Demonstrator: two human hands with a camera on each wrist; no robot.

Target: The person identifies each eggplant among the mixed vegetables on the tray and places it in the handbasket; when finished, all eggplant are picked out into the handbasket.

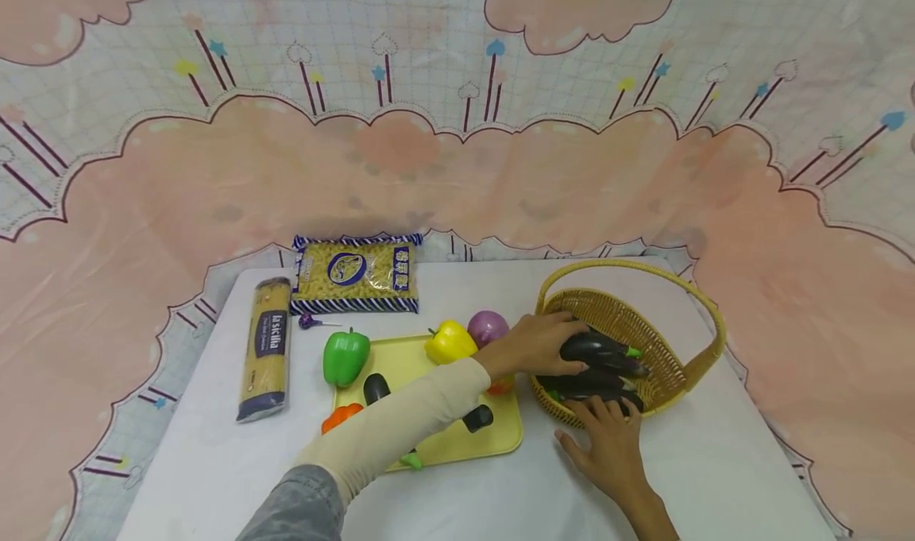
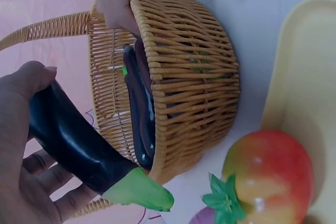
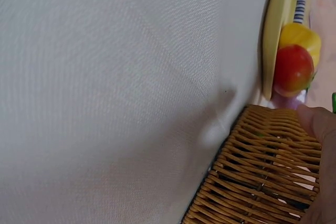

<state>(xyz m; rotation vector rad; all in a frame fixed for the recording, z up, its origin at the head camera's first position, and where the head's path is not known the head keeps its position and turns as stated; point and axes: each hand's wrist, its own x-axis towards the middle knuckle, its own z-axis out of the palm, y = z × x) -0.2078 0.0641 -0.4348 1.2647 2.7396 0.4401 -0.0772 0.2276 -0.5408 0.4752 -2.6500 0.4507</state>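
Note:
My left hand (image 1: 538, 344) reaches across the tray and holds a dark eggplant (image 2: 79, 135) with a green stem end over the wicker basket (image 2: 194, 72). The thumb lies on one side of it and the fingers on the other. More eggplants (image 2: 139, 111) lie inside the basket, partly hidden behind its wall. At the basket's near rim, my right hand (image 1: 608, 450) has its fingers hooked over the edge and the thumb outside. The basket's tall handle (image 1: 704, 358) arches toward the back and right.
A yellow tray (image 1: 500, 443) carries more eggplants (image 1: 477, 419), a yellow bell pepper (image 1: 450, 342) and a red-orange tomato (image 2: 273, 177). Nearby are a green pepper (image 1: 346, 358), orange pepper (image 1: 341, 416) and purple onion (image 1: 488, 327). Pasta packs (image 1: 357, 275) and spaghetti (image 1: 266, 350) lie behind, left.

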